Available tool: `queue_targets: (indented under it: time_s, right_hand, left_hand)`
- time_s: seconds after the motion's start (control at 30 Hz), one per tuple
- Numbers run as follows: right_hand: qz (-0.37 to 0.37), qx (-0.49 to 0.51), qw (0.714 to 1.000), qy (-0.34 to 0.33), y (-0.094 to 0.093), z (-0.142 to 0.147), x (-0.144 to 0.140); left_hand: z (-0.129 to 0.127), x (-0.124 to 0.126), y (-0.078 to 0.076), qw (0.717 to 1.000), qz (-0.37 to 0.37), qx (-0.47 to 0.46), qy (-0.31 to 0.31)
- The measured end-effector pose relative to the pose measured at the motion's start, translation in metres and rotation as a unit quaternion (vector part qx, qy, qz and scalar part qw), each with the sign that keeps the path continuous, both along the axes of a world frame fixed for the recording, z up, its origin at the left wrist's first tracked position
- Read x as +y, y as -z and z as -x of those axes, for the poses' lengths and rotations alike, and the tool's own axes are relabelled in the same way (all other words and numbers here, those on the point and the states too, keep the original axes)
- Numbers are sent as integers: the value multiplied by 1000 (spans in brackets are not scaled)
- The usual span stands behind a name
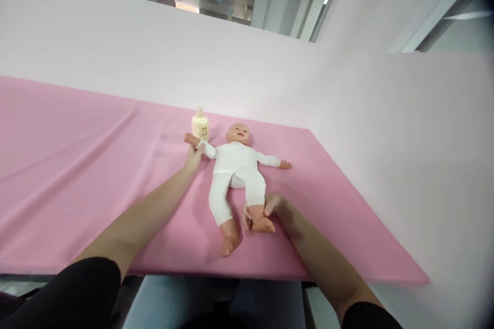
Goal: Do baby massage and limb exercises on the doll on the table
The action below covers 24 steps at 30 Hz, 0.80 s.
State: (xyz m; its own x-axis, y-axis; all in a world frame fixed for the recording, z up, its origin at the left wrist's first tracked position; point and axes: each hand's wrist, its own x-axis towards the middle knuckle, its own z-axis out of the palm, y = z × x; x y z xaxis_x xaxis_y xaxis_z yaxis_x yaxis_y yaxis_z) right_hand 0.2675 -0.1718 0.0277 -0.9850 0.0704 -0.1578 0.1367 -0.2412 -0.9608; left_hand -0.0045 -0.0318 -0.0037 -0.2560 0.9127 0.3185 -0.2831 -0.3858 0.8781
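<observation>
Standing before the white wall [154, 51], a cream bottle [199, 126] is partly hidden behind one arm of the doll [235, 158], which lies face-up on the pink covering [116, 169]; my left hand [194, 156] grips that arm near the wrist, my right hand [272, 203] curls its fingers around one ankle
</observation>
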Motion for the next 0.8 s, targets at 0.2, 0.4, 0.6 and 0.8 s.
queue_targets:
  time_s: [0.2, 0.4, 0.6, 0.8]
  right_hand:
    - [41, 114, 988, -93, -10, 4, -5]
    - [87, 140, 981, -104, 2, 2, 1]
    - [127, 157, 974, -102, 25, 1, 1]
    - [186, 248, 946, -93, 37, -7, 6]
  left_hand:
    - [-6, -10, -4, 1000, -23, -9, -7]
    - [-11, -23, -12, 1000, 11, -2, -5]
    - [-10, -27, -15, 999, 18, 44, -6]
    - [-12, -34, -12, 974, -65, 218, 12]
